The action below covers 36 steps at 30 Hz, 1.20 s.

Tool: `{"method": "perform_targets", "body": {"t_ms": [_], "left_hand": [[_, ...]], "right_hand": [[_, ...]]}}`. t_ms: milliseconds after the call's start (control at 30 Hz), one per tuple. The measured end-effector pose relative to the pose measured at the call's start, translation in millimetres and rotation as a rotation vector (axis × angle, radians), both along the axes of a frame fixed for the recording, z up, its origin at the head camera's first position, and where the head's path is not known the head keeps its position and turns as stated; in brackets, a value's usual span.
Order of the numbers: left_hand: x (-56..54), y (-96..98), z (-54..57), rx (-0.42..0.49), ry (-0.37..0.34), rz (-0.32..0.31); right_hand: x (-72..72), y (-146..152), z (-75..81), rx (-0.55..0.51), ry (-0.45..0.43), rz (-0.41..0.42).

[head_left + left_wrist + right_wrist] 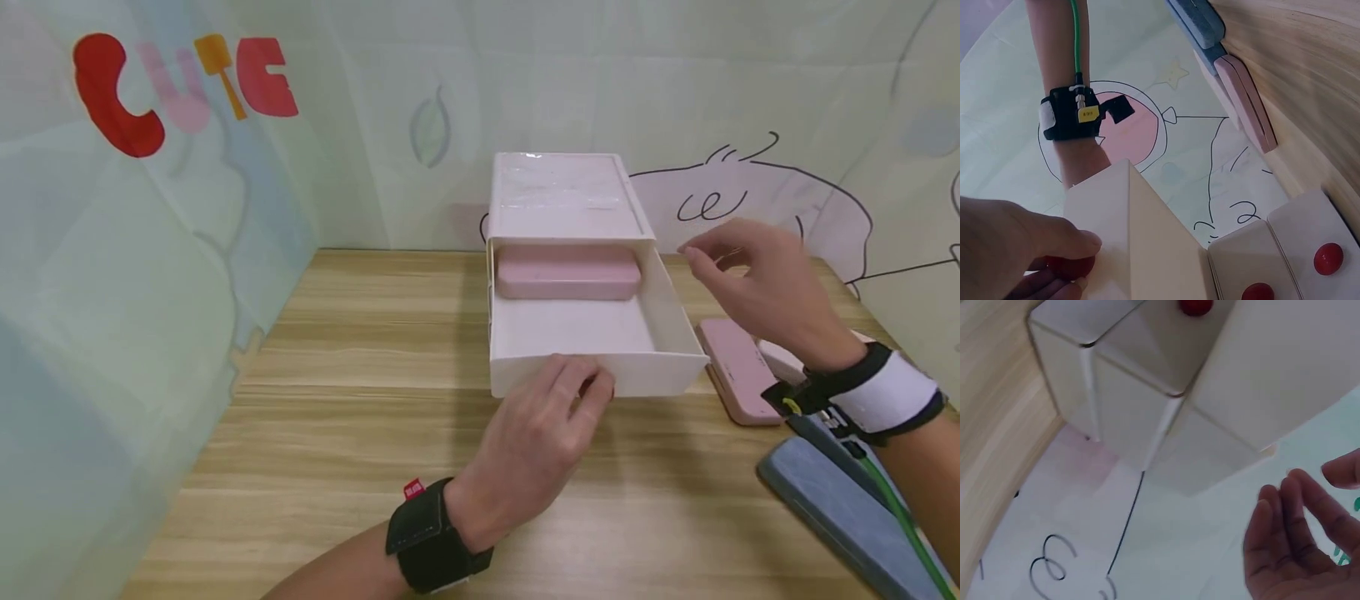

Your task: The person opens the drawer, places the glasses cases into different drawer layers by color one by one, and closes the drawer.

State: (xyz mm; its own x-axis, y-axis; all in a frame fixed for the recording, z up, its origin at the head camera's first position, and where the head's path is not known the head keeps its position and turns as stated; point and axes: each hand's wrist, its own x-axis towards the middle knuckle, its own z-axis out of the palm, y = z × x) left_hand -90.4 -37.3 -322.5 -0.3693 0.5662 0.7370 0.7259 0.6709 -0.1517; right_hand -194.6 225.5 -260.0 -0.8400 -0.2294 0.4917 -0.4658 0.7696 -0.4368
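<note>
A white drawer unit [566,196] stands against the back wall with its top drawer [573,329] pulled out. Inside that drawer, toward its back, lies a pink case [567,273]. My left hand [536,433] is at the drawer's front. In the left wrist view its thumb and fingers pinch the red drawer knob [1071,267]. To the right of the drawer my right hand [765,287] hovers in the air, fingers loosely bent. Nothing shows between them in the right wrist view, where the right hand [1310,544] is apart from the drawer unit.
Right of the unit, a flat pink case [738,371] lies on the wooden table [360,433]. A white object, partly hidden by the right wrist, is beside it. Nearer the front right are blue-grey cases [832,500]. Lower drawers carry red knobs [1329,258]. Printed cloth hangs behind.
</note>
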Motion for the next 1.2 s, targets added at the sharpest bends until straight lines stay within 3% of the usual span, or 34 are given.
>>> {"method": "perform_targets", "body": {"t_ms": [333, 600, 700, 867, 1200], "left_hand": [[0.5, 0.2, 1.4, -0.006, -0.011, 0.0], [1.0, -0.2, 1.7, -0.005, -0.026, -0.004], [0.7, -0.5, 1.4, 0.0, -0.016, -0.01], [0.6, -0.3, 1.6, 0.004, -0.013, -0.016], [1.3, 0.3, 2.0, -0.005, -0.013, -0.007]], "right_hand": [[-2.2, 44.7, -37.4, 0.131, -0.193, -0.101], [-11.3, 72.6, -65.6, 0.382, -0.54, -0.155], [-12.4, 79.3, -77.2, 0.435, -0.61, -0.146], [-12.6, 84.0, -92.9, 0.481, -0.609, -0.163], [-9.5, 89.6, -110.8, 0.517, -0.528, -0.132]]}}
